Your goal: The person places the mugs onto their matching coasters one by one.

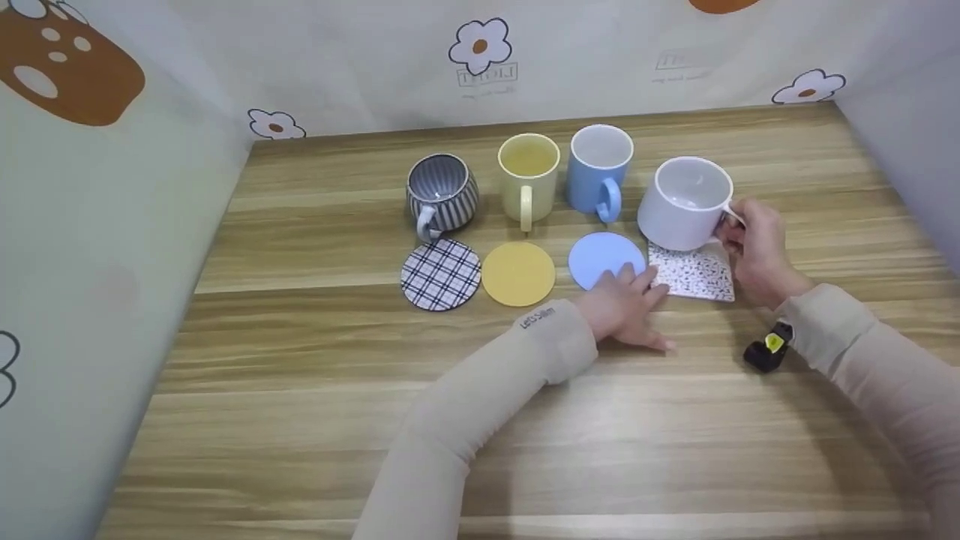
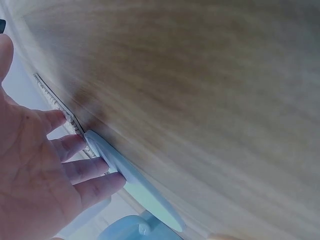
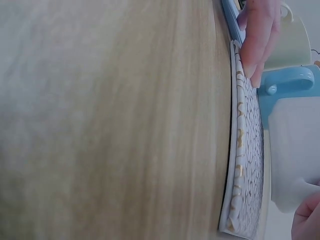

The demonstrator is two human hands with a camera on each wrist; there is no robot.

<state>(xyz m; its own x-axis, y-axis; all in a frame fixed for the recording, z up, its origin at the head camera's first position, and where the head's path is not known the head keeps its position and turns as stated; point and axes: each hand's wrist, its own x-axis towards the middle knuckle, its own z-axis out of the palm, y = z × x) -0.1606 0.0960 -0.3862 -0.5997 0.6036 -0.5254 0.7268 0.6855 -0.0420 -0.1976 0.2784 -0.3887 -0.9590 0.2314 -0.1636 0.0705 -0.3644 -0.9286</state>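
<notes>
My right hand (image 1: 763,251) grips the handle of a white mug (image 1: 675,217), seen also in the right wrist view. The mug's base overlaps the back edge of a square white speckled coaster (image 1: 691,274) in the head view. My left hand (image 1: 624,309) lies spread, its fingers straight, with fingertips at the near left edge of that square coaster and over the front of a round blue coaster (image 1: 602,255). In the left wrist view the palm (image 2: 30,165) shows, and the blue coaster (image 2: 150,197) stands out under the fingertips.
Left of the white mug stand a blue mug (image 1: 592,184), a yellow mug (image 1: 534,195) and a grey striped mug (image 1: 461,206). In front lie a round yellow coaster (image 1: 518,274) and a plaid round coaster (image 1: 441,275). A flower-patterned sheet (image 1: 360,67) rises behind the wooden table (image 1: 315,420).
</notes>
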